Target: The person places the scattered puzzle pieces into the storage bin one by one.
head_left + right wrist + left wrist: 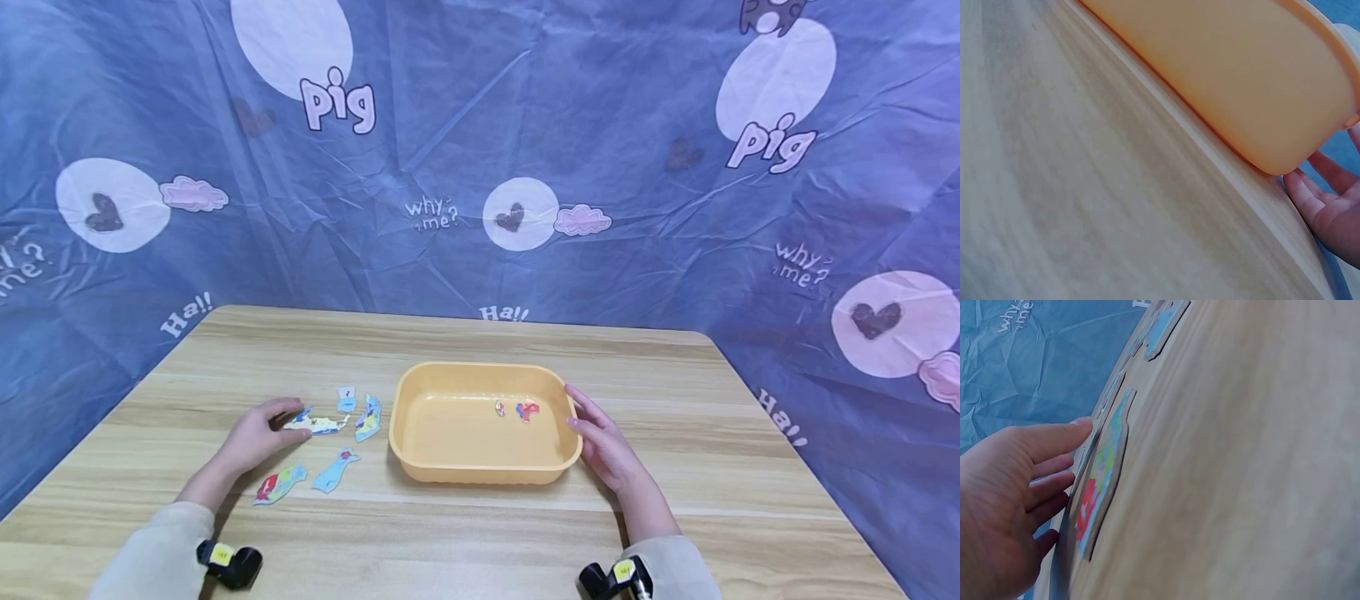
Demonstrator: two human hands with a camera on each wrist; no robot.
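My left hand (258,433) holds one end of a flat, printed puzzle piece (324,425) between thumb and fingers on the wooden table. Close around it lie a small pale blue piece (347,399), a blue-and-yellow piece (368,418) and a light blue piece (336,471). A red, green and blue piece (1105,467) is nearest the camera in the left wrist view. With fairly straight fingers, my right hand (607,446) touches the right side of a yellow plastic basin (480,476). Inside it are a red-and-blue piece (528,411) and a tiny piece (500,407).
The wood-grain table (480,542) runs back to a blue printed cloth (465,133), which hangs behind it and along both sides. The basin stands mid-table, to the right of the loose pieces. A black wrist camera (231,567) is strapped over the left sleeve.
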